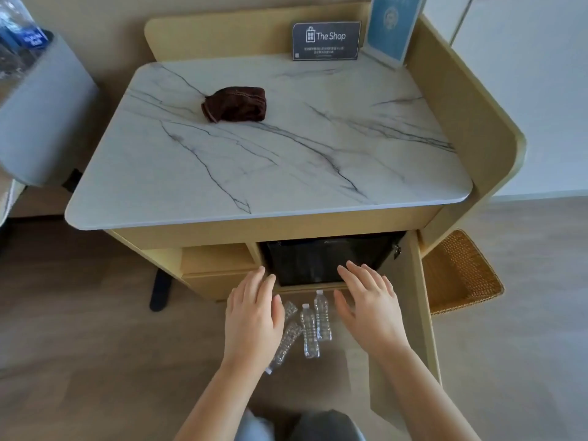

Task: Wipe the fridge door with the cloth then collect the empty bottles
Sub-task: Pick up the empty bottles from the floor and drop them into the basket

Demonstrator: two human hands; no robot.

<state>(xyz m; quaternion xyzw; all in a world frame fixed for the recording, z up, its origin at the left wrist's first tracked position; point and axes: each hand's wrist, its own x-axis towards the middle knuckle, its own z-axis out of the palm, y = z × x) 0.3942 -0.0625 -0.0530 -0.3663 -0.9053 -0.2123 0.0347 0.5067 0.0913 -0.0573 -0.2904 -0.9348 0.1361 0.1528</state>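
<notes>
At the far left stands a round grey bin [41, 116] with clear plastic bottles with blue labels [19, 30] sticking out of its top. Next to it is the white marble counter with thin grey lines [286, 173], and it sits on a pale wooden cabinet [222, 259]. The dark brown cloth [235, 104] lies bunched up on the counter, near the back left corner and away from every edge. No hand is touching it.

Lower down, in front of the cabinet, the left hand [253, 316] is held out flat with its fingers straight and its palm down. It holds nothing. Part of it covers the squashed ones among the empty clear plastic bottles [310, 329]. These bottles sit close together on the brown wooden floor [95, 345], just in front of the cabinet and between the two hands.

Above the bottles, under the front edge of the counter, is the black fridge door [318, 259], set back inside the cabinet. The right hand [370, 308] is flat too, with its fingers spread a little and nothing in it. Its fingertips show in front of the lower part of the fridge door.

At the back edge of the counter stands a small dark sign that says "The Shop" [326, 41]. A light blue card in a clear stand [393, 27] is in the back right corner. On the floor at the far right sits a brown woven basket [461, 275], just beside the cabinet
</notes>
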